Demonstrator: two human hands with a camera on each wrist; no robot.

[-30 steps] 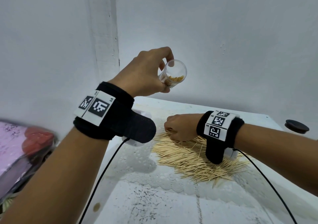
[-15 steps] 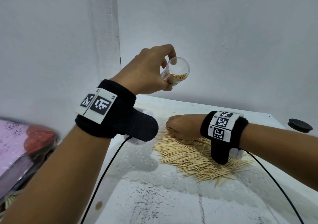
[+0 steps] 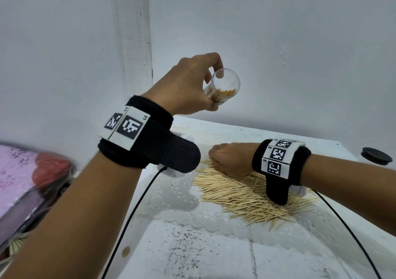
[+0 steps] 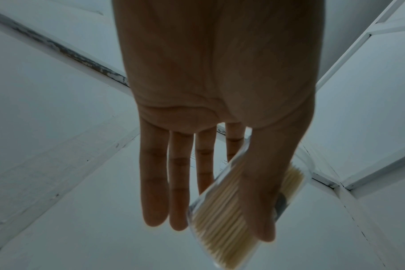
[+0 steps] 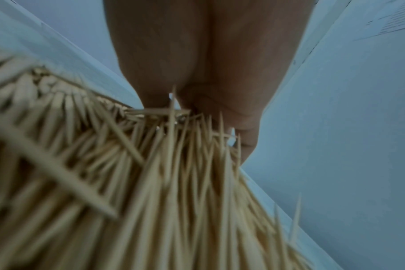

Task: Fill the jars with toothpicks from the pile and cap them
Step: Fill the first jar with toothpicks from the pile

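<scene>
My left hand (image 3: 211, 90) is raised above the table and pinches a clear open jar (image 3: 226, 87) between thumb and forefinger. The jar is tilted and partly filled with toothpicks. In the left wrist view the jar (image 4: 222, 219) lies under the thumb, with the other fingers (image 4: 154, 182) straight beside it. My right hand (image 3: 217, 158) rests knuckles up on the far end of the toothpick pile (image 3: 246, 197), its fingers curled down into the sticks. From the right wrist, the pile (image 5: 150, 182) hides the fingertips.
A black round lid (image 3: 377, 155) lies at the table's far right edge. A lace mat (image 3: 188, 212) lies under the pile. White walls close the back and left. Pink floral fabric (image 3: 15, 171) and a red object (image 3: 51, 169) sit beyond the left edge.
My left hand has drifted slightly up and to the right with the jar. The right hand has stayed on the pile.
</scene>
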